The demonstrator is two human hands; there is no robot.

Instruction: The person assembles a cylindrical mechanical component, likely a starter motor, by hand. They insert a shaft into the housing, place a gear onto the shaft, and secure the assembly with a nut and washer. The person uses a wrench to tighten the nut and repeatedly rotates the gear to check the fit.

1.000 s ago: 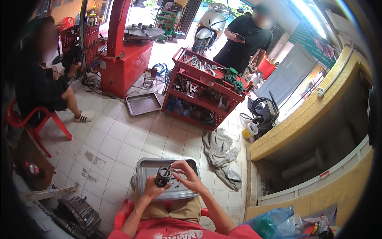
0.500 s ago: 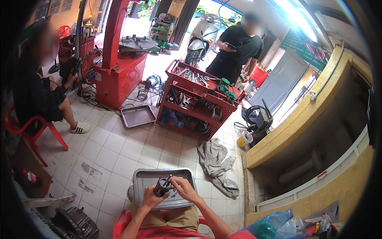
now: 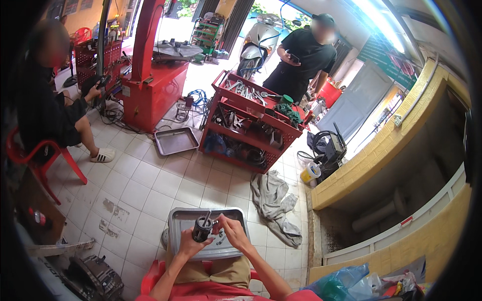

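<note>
My left hand (image 3: 189, 246) is wrapped round a dark, hollow cylindrical metal part (image 3: 201, 233), held upright over a grey metal tray (image 3: 182, 213). A thin metal rod (image 3: 207, 217) sticks up, tilted, from the part's open top. Just right of the part, my right hand (image 3: 233, 232) has its thumb and fingers pinched together. Whatever lies between those fingertips is too small to make out. Several small metal pieces (image 3: 220, 238) lie in the tray, partly under my right hand. The tray rests at my lap.
Ahead stands a red tool trolley (image 3: 246, 125) loaded with wrenches. A second metal tray (image 3: 176, 141) and a grey cloth (image 3: 273, 203) lie on the tiled floor. One person (image 3: 45, 100) sits at the left; another (image 3: 304, 60) stands behind the trolley, holding a phone.
My right hand has moved off the top of the cylindrical part to its right side. The part has shifted slightly left in view, still in my left hand.
</note>
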